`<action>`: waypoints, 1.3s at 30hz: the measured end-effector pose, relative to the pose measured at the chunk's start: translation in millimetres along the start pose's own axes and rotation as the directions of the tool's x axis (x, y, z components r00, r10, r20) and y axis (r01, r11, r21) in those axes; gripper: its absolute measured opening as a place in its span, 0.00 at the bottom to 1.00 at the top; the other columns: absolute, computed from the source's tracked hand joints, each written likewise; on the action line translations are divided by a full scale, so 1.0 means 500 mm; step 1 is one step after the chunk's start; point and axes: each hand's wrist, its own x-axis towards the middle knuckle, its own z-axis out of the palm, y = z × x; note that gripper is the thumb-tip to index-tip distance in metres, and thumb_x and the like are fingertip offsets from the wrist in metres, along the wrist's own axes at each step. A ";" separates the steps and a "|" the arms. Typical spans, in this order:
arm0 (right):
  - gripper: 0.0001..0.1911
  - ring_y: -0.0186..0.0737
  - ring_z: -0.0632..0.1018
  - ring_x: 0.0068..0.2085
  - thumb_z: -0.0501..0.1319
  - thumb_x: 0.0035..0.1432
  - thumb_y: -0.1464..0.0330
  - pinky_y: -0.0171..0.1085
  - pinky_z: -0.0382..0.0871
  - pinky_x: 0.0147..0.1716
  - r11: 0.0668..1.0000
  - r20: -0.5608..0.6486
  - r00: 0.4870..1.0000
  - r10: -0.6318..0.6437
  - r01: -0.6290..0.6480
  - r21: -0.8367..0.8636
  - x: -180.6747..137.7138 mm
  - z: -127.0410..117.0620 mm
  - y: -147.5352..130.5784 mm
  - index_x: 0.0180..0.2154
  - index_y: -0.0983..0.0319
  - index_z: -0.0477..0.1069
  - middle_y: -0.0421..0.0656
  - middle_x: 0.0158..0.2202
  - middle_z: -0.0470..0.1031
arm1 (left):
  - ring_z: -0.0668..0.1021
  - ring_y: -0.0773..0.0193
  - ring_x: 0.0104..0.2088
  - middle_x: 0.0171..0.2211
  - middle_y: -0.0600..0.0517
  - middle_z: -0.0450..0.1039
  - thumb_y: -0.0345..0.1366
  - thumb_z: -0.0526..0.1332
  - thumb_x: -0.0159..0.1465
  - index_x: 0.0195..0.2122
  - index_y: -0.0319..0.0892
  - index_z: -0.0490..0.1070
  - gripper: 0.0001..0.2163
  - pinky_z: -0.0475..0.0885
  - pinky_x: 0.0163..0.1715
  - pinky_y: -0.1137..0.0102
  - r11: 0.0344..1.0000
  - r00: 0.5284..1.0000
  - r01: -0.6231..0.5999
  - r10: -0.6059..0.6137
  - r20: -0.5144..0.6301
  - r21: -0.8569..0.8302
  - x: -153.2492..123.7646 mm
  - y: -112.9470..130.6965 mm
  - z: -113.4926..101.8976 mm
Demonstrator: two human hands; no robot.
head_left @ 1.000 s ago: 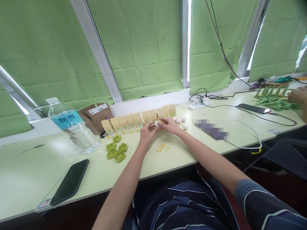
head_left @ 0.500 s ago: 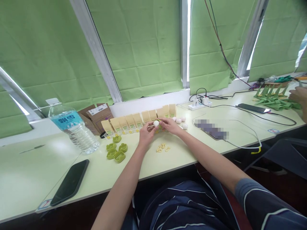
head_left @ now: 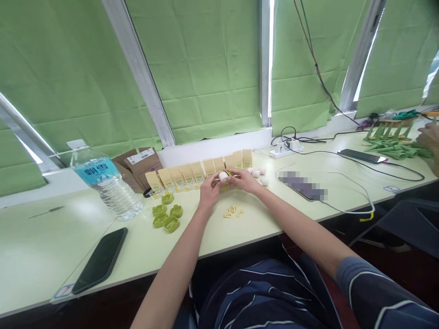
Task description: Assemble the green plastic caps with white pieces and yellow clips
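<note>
Between my two hands is a small white rounded piece [head_left: 223, 176], with a sliver of green-yellow showing at its right side. My left hand [head_left: 210, 186] grips it from the left with closed fingers. From the right, my right hand [head_left: 243, 179] closes on the same piece; its fingertips partly hide the green-yellow part. Just below the hands lie several thin yellow rings [head_left: 233, 211]. Several olive-green cup-like pieces [head_left: 171, 224] are grouped to the left. More white rounded pieces [head_left: 264, 181] rest right of my right hand.
A row of small clear packs with tan card tops [head_left: 187, 172] lines the back. Left stand a water bottle [head_left: 109, 183], a cardboard box [head_left: 137, 169] and a black phone [head_left: 100, 260]. Rightward are a corded phone [head_left: 302, 185], a power strip [head_left: 286, 151] and another person's hand [head_left: 429, 137].
The white rounded piece has turned slightly between my fingers. Both hands stay in nearly the same place. The other person's hand at the far right has shifted a little.
</note>
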 end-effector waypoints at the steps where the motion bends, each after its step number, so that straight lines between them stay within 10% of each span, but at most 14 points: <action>1: 0.28 0.43 0.83 0.37 0.67 0.57 0.58 0.40 0.79 0.38 1.000 0.003 1.000 -0.002 0.002 -0.005 0.001 -0.001 0.002 0.57 0.60 0.71 0.45 0.43 0.81 | 0.81 0.55 0.45 0.49 0.42 0.76 0.47 0.68 0.59 0.50 0.41 0.75 0.22 0.76 0.47 0.61 1.000 1.000 0.004 -0.004 0.002 -0.015 0.000 0.000 0.000; 19: 0.29 0.40 0.80 0.36 0.69 0.53 0.58 0.37 0.75 0.35 0.995 -0.083 0.996 -0.018 0.009 -0.100 -0.017 0.020 -0.036 0.55 0.63 0.73 0.47 0.42 0.81 | 0.81 0.59 0.43 0.46 0.46 0.75 0.35 0.67 0.58 0.48 0.44 0.76 0.16 0.78 0.47 0.61 0.996 0.998 -0.060 0.061 -0.014 0.066 -0.004 0.000 0.004; 27: 0.28 0.32 0.71 0.25 0.67 0.55 0.57 0.32 0.67 0.26 0.972 -0.100 0.993 -0.062 0.037 -0.231 -0.013 0.018 -0.023 0.55 0.63 0.74 0.38 0.25 0.74 | 0.80 0.59 0.43 0.45 0.46 0.75 0.36 0.69 0.56 0.48 0.44 0.76 0.17 0.78 0.46 0.62 0.990 0.995 -0.090 0.094 -0.032 0.108 -0.005 0.001 0.003; 39: 0.31 0.43 0.82 0.36 0.65 0.57 0.56 0.40 0.77 0.38 0.997 0.005 0.999 -0.046 0.047 -0.065 -0.001 0.003 0.009 0.59 0.64 0.70 0.46 0.40 0.82 | 0.80 0.57 0.46 0.50 0.45 0.74 0.38 0.64 0.63 0.54 0.46 0.72 0.18 0.77 0.48 0.60 0.993 0.994 -0.072 0.063 0.089 0.096 -0.009 0.004 0.004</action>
